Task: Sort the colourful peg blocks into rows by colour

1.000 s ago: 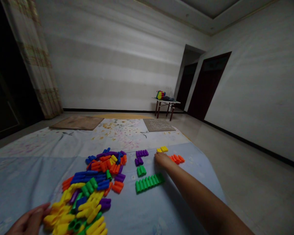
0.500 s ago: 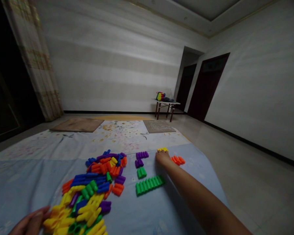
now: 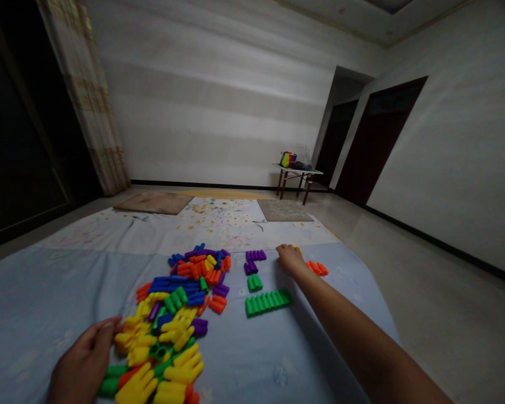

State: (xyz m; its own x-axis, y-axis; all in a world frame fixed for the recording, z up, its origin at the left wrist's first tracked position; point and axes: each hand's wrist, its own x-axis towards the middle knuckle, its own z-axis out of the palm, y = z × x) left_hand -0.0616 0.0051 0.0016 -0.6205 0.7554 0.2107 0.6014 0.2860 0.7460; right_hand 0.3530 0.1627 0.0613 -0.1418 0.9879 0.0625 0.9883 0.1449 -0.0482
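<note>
My left hand [image 3: 84, 359] is at the left edge of a pile of coloured plastic building pieces. Its thumb and fingers are pressed together at a yellow piece [image 3: 128, 336] there. Farther off, my right hand [image 3: 290, 260] rests low over the cloth with curled fingers. A yellow piece [image 3: 298, 248] shows just behind that hand, mostly hidden by it. Right beside it lies a short orange row [image 3: 317, 267]. To its left are purple pieces [image 3: 256, 255], a small green piece [image 3: 255, 283] and a long green ridged row [image 3: 269, 303].
Blue, orange, purple, green and yellow pieces [image 3: 174, 286] fill the pile between my hands. The cloth [image 3: 231, 365] is pale blue with a flowered white band. Two flat boards [image 3: 154, 202] lie at its far edge. Beyond stands a small table [image 3: 298, 168] carrying a colourful bag.
The view has tilted down and turned left, so more of the near pile shows. My right hand has shifted slightly left relative to the yellow piece. My left hand stays at the pile's edge.
</note>
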